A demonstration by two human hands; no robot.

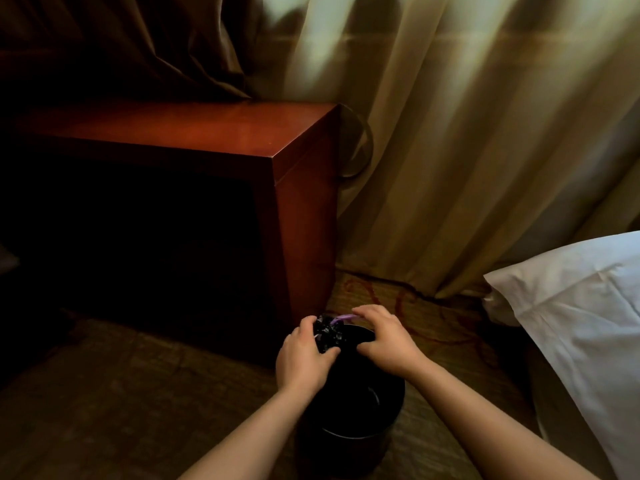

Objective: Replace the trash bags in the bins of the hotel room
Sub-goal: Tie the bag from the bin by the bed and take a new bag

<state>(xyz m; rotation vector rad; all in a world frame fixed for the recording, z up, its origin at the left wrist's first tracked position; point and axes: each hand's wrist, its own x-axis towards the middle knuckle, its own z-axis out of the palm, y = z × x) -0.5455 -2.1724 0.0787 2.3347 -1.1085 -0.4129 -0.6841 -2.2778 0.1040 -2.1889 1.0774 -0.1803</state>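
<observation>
Beyond the curtain (450, 133) and the wooden desk (207, 133), the black bin (363, 420) stands on the carpet by the desk's corner; the trash bag (329, 332) sits bunched over its far rim; your left hand (304, 358) curls tight round that gathered neck; your right hand (384, 344) bends its fingers onto the purple drawstring (341, 317), seemingly pinching it; the film looks light, soft and slippery (it may tear if snagged), so lift by the neck.

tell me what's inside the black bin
A bunched black bag sits at the far rim of the bin, gripped by the left hand; the right hand pinches its purple drawstring. Hands and darkness hide anything deeper.
</observation>
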